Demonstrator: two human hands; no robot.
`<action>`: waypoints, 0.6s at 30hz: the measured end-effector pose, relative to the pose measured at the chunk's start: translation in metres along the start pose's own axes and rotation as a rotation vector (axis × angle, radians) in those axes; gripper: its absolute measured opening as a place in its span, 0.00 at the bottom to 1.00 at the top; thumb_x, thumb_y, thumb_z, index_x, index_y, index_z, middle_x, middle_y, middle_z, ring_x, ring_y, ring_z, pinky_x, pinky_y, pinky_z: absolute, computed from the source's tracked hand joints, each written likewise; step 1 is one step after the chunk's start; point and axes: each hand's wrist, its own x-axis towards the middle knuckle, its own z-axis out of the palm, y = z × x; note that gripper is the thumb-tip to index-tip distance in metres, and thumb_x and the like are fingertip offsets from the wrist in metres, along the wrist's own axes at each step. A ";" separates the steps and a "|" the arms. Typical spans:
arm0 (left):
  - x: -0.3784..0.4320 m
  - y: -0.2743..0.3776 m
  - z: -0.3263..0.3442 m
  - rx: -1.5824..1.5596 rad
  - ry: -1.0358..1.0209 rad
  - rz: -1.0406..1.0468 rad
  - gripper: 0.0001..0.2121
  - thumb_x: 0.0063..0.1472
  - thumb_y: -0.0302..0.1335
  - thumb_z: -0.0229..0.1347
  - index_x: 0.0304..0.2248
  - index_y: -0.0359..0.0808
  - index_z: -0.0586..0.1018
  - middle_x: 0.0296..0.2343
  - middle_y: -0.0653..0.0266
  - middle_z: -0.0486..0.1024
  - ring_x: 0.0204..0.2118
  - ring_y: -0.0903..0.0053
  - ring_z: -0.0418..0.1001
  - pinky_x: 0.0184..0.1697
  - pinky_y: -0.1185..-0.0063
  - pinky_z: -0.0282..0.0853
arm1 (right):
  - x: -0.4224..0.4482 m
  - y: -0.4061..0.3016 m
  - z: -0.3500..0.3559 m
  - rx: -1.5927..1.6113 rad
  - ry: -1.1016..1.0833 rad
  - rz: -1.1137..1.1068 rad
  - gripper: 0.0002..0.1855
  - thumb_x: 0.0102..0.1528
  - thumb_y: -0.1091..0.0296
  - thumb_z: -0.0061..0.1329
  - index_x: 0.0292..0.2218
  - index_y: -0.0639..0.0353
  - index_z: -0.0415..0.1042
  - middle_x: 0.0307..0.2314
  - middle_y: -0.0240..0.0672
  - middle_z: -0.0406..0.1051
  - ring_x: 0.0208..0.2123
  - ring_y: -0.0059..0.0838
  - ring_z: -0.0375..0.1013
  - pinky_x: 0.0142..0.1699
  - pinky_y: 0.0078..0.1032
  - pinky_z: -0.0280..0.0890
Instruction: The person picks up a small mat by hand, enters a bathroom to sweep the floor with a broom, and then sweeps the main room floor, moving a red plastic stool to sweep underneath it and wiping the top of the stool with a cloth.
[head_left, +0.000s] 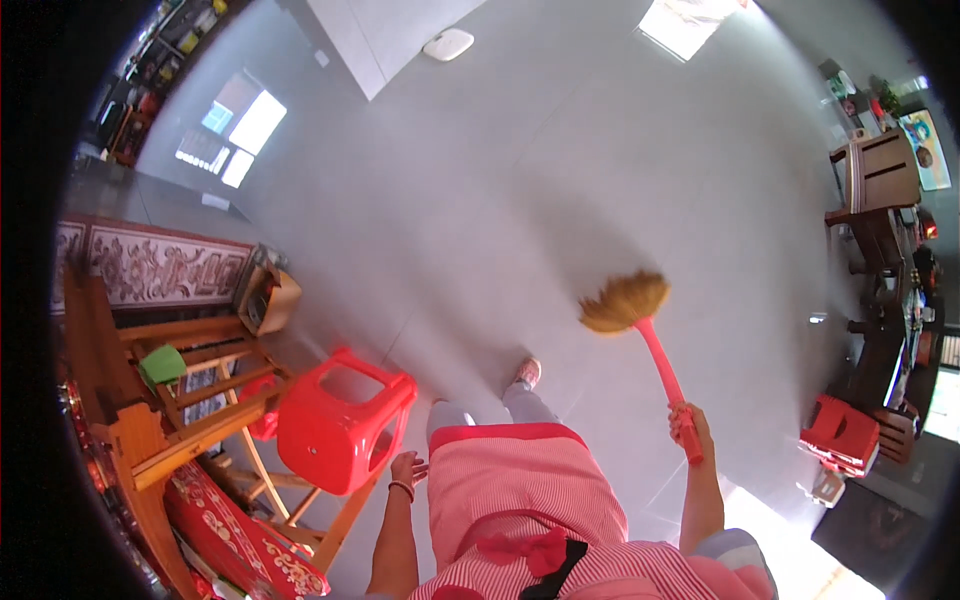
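Note:
My right hand (690, 424) grips the pink-red plastic handle of a short broom (626, 301). The broom's fan of yellow-brown grass bristles points away from me, over the grey floor to the front right. My left hand (409, 469) hangs at my side with loosely bent fingers and nothing visible in it. A bracelet circles that wrist. Close to this hand, on its left, a red plastic stool (330, 427) lies tipped over against a wooden frame. Between my hands is a striped red-and-white apron (517, 480) with a bow.
Grey tiled floor (480, 187) stretches ahead. At left stand a wooden rack (202, 439) with a green item (162, 365) and a cardboard box (274, 300). A white flat device (448, 45) lies by a pale block's corner. Right are a wooden chair (881, 176) and red stacked stools (838, 433).

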 end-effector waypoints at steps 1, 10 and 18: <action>-0.003 0.015 0.006 0.011 -0.020 0.022 0.13 0.51 0.32 0.47 0.35 0.35 0.65 0.27 0.58 0.67 0.26 0.69 0.70 0.28 0.73 0.66 | -0.011 0.003 0.001 -0.008 0.043 -0.042 0.09 0.45 0.65 0.41 0.29 0.59 0.61 0.14 0.29 0.62 0.11 0.15 0.60 0.14 0.12 0.59; 0.019 0.073 0.010 0.197 -0.084 -0.039 0.13 0.53 0.33 0.44 0.37 0.35 0.65 0.28 0.56 0.69 0.26 0.69 0.69 0.28 0.75 0.67 | -0.074 0.042 0.078 0.087 -0.133 0.012 0.10 0.43 0.68 0.43 0.30 0.58 0.60 0.15 0.33 0.63 0.12 0.22 0.62 0.16 0.18 0.60; 0.022 0.176 0.025 0.224 -0.162 0.047 0.14 0.52 0.34 0.45 0.36 0.35 0.66 0.25 0.58 0.69 0.23 0.73 0.68 0.25 0.76 0.66 | -0.036 0.008 0.343 -0.552 -0.360 -0.007 0.18 0.38 0.76 0.46 0.33 0.62 0.57 0.18 0.31 0.59 0.14 0.20 0.62 0.18 0.18 0.61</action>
